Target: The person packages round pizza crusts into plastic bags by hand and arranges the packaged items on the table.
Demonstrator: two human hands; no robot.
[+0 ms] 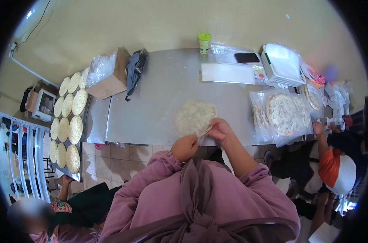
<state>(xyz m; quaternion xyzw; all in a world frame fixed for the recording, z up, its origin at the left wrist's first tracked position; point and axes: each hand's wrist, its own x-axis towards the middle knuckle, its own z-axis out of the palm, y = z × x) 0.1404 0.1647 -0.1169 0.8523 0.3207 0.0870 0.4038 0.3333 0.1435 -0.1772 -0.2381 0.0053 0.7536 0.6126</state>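
A round pizza (pixel 195 117) with a pale, cheese-like topping lies near the front edge of the metal table, apparently inside a clear plastic bag. My left hand (pixel 185 148) is closed at the near side, its fingers gripping the bag's edge. On the pizza's right side, my right hand (pixel 220 129) pinches the bag close to the crust. Part of the bag's opening is hidden behind my fingers. To the right, a pile of bagged pizzas (pixel 282 114) rests on the same table.
Several unbagged pizzas (pixel 75 129) fill a tray at left, near a cardboard box (pixel 111 77) of plastic. Toward the back stand a green cup (pixel 204 42), phone (pixel 247 58), white board (pixel 227 73) and white basket (pixel 282 67). People flank me: one left (pixel 82 206), one right (pixel 334 170).
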